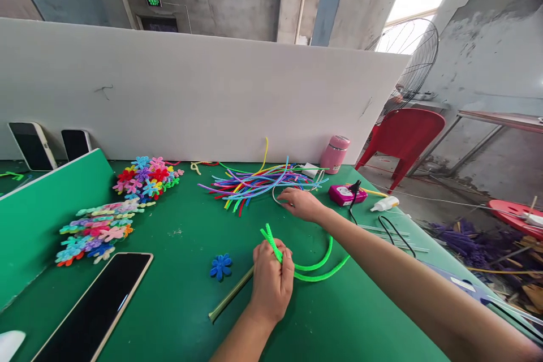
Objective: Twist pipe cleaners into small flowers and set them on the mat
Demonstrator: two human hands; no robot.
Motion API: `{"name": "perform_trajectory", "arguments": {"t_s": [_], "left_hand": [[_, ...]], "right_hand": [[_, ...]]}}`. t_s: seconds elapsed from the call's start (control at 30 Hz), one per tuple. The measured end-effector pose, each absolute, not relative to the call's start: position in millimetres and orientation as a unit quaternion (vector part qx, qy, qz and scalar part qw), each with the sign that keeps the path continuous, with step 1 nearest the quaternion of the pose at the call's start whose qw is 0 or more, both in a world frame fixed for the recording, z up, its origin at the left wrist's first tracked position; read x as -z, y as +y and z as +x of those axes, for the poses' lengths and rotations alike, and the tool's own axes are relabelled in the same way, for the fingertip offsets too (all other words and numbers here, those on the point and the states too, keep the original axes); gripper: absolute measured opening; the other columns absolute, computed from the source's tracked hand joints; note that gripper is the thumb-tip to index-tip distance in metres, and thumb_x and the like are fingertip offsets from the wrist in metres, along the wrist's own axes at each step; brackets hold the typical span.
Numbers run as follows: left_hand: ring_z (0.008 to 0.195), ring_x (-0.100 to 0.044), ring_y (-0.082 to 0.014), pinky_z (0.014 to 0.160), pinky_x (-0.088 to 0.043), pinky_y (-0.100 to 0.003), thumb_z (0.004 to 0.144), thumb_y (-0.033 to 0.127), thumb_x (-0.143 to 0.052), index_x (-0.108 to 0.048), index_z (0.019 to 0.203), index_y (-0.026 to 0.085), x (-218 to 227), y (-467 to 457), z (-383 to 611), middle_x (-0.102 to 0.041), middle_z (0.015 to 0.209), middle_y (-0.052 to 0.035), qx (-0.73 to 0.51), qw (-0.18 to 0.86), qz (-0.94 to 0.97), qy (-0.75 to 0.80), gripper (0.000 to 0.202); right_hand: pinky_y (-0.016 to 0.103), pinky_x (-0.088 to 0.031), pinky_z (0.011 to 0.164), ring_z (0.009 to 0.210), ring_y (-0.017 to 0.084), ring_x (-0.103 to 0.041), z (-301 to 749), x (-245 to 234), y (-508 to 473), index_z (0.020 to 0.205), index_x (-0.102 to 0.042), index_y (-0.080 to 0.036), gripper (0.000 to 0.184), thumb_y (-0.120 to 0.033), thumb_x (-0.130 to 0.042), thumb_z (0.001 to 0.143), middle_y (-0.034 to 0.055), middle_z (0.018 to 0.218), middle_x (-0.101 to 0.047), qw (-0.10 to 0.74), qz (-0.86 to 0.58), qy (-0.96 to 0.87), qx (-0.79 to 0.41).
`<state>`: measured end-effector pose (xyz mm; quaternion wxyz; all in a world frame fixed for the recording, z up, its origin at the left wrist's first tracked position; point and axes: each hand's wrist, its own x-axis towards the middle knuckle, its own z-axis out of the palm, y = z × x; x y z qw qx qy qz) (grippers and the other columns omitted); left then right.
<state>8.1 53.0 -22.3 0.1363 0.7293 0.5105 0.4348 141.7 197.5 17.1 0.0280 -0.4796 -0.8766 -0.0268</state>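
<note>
My left hand (274, 280) is closed around bright green pipe cleaners (322, 277), whose short ends (268, 233) stick up above the thumb. Their long part curves to the right, under my right forearm. An olive-green rod (230, 296) runs out from beneath the left hand; whether the hand grips it too is hidden. At the front of a loose pile of coloured pipe cleaners (254, 184) is my right hand (301, 205), fingers bent together at a thin pale curved strand (274, 195). A blue pipe-cleaner flower (221, 266) lies left of the left hand.
Stacked pipe-cleaner flowers (146, 178) and more fuzzy pieces (99, 229) lie at left, near a large phone (97, 305) and a green board (55, 220). A pink bottle (335, 154), purple box (347, 194) and white glue bottle (385, 203) stand or lie at right. A white panel (212, 96) closes the back.
</note>
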Motion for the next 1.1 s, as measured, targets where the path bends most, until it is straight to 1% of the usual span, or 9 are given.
{"name": "perform_trajectory", "arguments": {"t_s": [0.3, 0.43, 0.53, 0.63, 0.73, 0.83, 0.93, 1.0, 1.1], "left_hand": [[0.082, -0.055, -0.0200, 0.076, -0.043, -0.040, 0.086, 0.017, -0.025, -0.049, 0.060, 0.017, 19.9, 53.1, 8.7, -0.058, 0.079, -0.0081, -0.428, 0.165, 0.728, 0.510, 0.035], [0.083, -0.055, -0.0206, 0.076, -0.043, -0.041, 0.085, 0.018, -0.026, -0.051, 0.063, 0.017, 20.1, 53.3, 9.1, -0.058, 0.079, -0.0083, -0.430, 0.159, 0.728, 0.511, 0.034], [0.082, -0.054, -0.0206, 0.076, -0.042, -0.040, 0.085, 0.017, -0.026, -0.050, 0.062, 0.018, 22.0, 53.2, 9.7, -0.058, 0.079, -0.0085, -0.431, 0.155, 0.726, 0.512, 0.034], [0.083, -0.054, -0.0209, 0.076, -0.042, -0.040, 0.086, 0.018, -0.026, -0.048, 0.061, 0.018, 24.5, 52.5, 10.0, -0.058, 0.078, -0.0082, -0.433, 0.157, 0.721, 0.518, 0.034], [0.078, -0.053, -0.0204, 0.074, -0.042, -0.040, 0.086, 0.021, -0.025, -0.049, 0.064, 0.019, 25.5, 51.4, 10.5, -0.056, 0.073, -0.0069, -0.433, 0.170, 0.710, 0.529, 0.032], [0.072, -0.052, -0.0187, 0.070, -0.043, -0.037, 0.087, 0.024, -0.025, -0.048, 0.070, 0.020, 25.9, 50.7, 11.9, -0.054, 0.073, -0.0059, -0.450, 0.196, 0.687, 0.536, 0.028], [0.072, -0.052, -0.0196, 0.068, -0.043, -0.039, 0.087, 0.027, -0.026, -0.046, 0.071, 0.020, 28.7, 50.7, 14.1, -0.054, 0.075, -0.0069, -0.466, 0.204, 0.668, 0.543, 0.026], [0.072, -0.053, -0.0206, 0.067, -0.043, -0.040, 0.086, 0.028, -0.027, -0.046, 0.076, 0.020, 31.4, 50.8, 15.2, -0.054, 0.074, -0.0075, -0.469, 0.211, 0.661, 0.547, 0.023], [0.072, -0.054, -0.0210, 0.067, -0.044, -0.041, 0.086, 0.028, -0.027, -0.046, 0.080, 0.021, 33.7, 51.0, 15.8, -0.055, 0.074, -0.0076, -0.464, 0.226, 0.657, 0.550, 0.021]], "right_hand": [[0.033, -0.048, 0.070, 0.082, 0.015, -0.058, 161.3, -8.3, 222.4, 0.099, -0.056, -0.014, 0.021, -0.028, -0.046, 0.087, 0.0055, 0.097, -0.059, -0.037, -0.587, -0.804, 0.083], [0.031, -0.047, 0.069, 0.088, 0.020, -0.058, 149.7, -19.5, 222.5, 0.101, -0.056, -0.017, 0.021, -0.020, -0.042, 0.087, 0.0094, 0.103, -0.057, -0.019, -0.590, -0.799, 0.113], [0.031, -0.042, 0.079, 0.102, 0.020, -0.052, 129.5, -26.7, 219.9, 0.116, -0.047, -0.024, 0.033, -0.017, -0.038, 0.085, 0.0088, 0.116, -0.052, 0.005, -0.551, -0.824, 0.131], [0.035, -0.034, 0.091, 0.115, 0.021, -0.041, 109.8, -28.9, 226.6, 0.130, -0.030, -0.026, 0.053, -0.014, -0.043, 0.081, 0.0074, 0.134, -0.037, 0.016, -0.524, -0.840, 0.143], [0.042, -0.027, 0.096, 0.124, 0.027, -0.029, 94.0, -27.0, 244.2, 0.134, -0.024, -0.024, 0.069, -0.011, -0.052, 0.073, 0.0083, 0.141, -0.024, -0.001, -0.515, -0.845, 0.141], [0.046, -0.023, 0.098, 0.127, 0.030, -0.022, 79.0, -24.0, 266.0, 0.135, -0.021, -0.024, 0.083, -0.011, -0.062, 0.064, 0.0083, 0.143, -0.021, -0.039, -0.505, -0.854, 0.123], [0.049, -0.023, 0.098, 0.128, 0.032, -0.020, 63.7, -22.6, 285.2, 0.135, -0.020, -0.024, 0.096, -0.013, -0.070, 0.055, 0.0094, 0.141, -0.025, -0.080, -0.497, -0.859, 0.097], [0.051, -0.024, 0.097, 0.126, 0.033, -0.023, 54.9, -22.8, 295.1, 0.134, -0.023, -0.023, 0.095, -0.013, -0.072, 0.053, 0.0108, 0.137, -0.033, -0.102, -0.497, -0.858, 0.083], [0.051, -0.029, 0.095, 0.118, 0.030, -0.038, 46.4, -23.8, 304.2, 0.125, -0.039, -0.019, 0.069, -0.019, -0.070, 0.063, 0.0107, 0.123, -0.049, -0.124, -0.499, -0.854, 0.072]]}}
